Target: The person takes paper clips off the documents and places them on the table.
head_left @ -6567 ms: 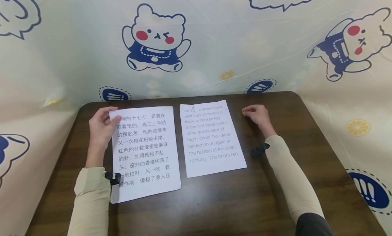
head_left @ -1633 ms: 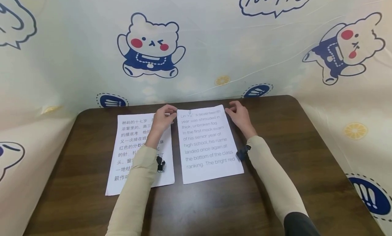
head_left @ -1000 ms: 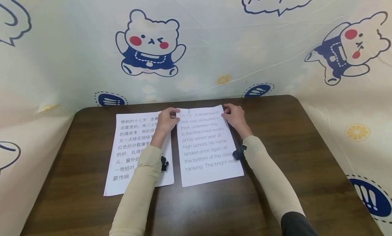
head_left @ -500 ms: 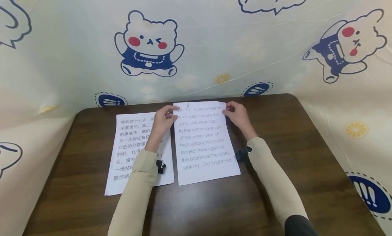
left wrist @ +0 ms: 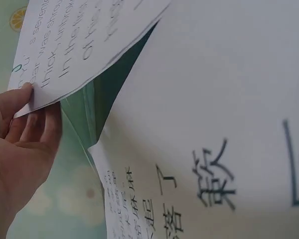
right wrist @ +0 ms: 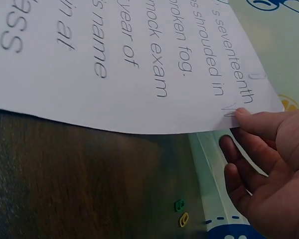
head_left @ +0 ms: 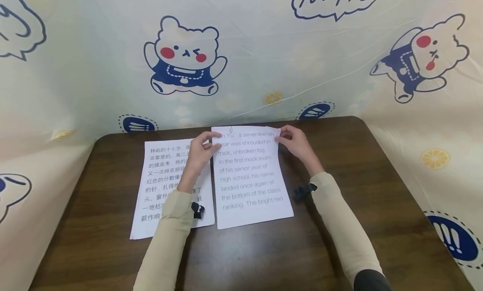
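In the head view, a white sheet with large English print [head_left: 250, 186] has its top edge raised. My left hand [head_left: 198, 152] pinches its top left corner, thumb on the print and fingers behind. At the opposite corner my right hand [head_left: 296, 145] pinches the paper between thumb and fingers. A paper clip [head_left: 231, 129] sits on the sheet's top edge; in the left wrist view that clip [left wrist: 17, 66] looks green. The right wrist view shows the lifted right edge, the thumb of my right hand [right wrist: 274, 164] over the corner. A Chinese-printed sheet [head_left: 151, 198] lies at left, partly under my left forearm.
A green paper clip [right wrist: 179, 205] and a yellow paper clip [right wrist: 184, 219] lie on the dark wooden table [head_left: 241, 261] beyond the sheet's right side. Behind the table hangs a pale curtain [head_left: 264, 52] with bear drawings.
Earlier, my left hand held the Chinese-printed sheet's corner and my right hand a small clip. Both hands have since moved to the English sheet's top corners, gripped them and raised its top edge.
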Available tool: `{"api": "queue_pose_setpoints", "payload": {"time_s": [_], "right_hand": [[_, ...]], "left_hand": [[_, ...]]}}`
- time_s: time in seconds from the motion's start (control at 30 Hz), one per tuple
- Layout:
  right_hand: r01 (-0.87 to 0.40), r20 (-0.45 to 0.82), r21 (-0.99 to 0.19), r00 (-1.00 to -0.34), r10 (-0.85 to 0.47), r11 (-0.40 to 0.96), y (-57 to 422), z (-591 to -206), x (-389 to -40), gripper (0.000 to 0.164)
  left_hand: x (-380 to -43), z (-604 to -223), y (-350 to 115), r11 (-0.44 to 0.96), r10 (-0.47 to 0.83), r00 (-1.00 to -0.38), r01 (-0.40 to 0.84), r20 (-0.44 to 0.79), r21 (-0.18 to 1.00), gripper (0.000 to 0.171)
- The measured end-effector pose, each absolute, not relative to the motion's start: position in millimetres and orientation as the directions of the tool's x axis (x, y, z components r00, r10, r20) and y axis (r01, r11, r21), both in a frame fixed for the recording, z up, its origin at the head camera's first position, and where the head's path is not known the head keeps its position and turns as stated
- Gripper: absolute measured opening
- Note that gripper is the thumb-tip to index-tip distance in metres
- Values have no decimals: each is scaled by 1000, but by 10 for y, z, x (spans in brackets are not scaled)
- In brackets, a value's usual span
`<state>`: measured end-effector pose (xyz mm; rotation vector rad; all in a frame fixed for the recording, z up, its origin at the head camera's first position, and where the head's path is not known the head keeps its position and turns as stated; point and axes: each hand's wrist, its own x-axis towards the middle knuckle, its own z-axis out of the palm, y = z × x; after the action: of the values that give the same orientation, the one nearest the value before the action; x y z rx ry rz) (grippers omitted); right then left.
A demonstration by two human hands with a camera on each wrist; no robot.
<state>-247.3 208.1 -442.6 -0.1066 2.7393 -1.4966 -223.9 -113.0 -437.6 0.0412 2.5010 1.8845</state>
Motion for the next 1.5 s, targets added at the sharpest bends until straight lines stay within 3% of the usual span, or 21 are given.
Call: {"api": "queue_pose_setpoints", "payload": {"time_s": [0.17, 0.37, 0.6, 0.83, 1.27, 1.5], "right_hand": [[-145, 111, -814, -989, -94, 562, 2078, -4348, -2439, 44], [-414, 340, -577, -906, -254, 704, 1826, -4213, -2501, 54], [-530, 309, -493, -848, -430, 690, 1475, -4079, -2534, 55], [-503, 282, -507, -864, -416, 700, 1372, -4037, -2543, 54], [-360, 203, -573, -933, -298, 736, 1707, -4117, -2607, 50], [-306, 136, -650, -947, -290, 696, 1795, -4151, -2590, 34]], "left_hand": [[-2226, -4406, -1102, 247, 39, -998, 64, 56, 967, 34], [-2215, -4410, -1067, 239, 41, -995, 94, 87, 966, 35], [-2209, -4409, -1004, 232, 53, -995, 99, 89, 968, 35], [-2208, -4422, -993, 241, 36, -997, 80, 73, 967, 34], [-2196, -4436, -1020, 245, -12, -999, 48, 52, 968, 33], [-2205, -4452, -1018, 240, -24, -999, 41, 48, 970, 33]]}}
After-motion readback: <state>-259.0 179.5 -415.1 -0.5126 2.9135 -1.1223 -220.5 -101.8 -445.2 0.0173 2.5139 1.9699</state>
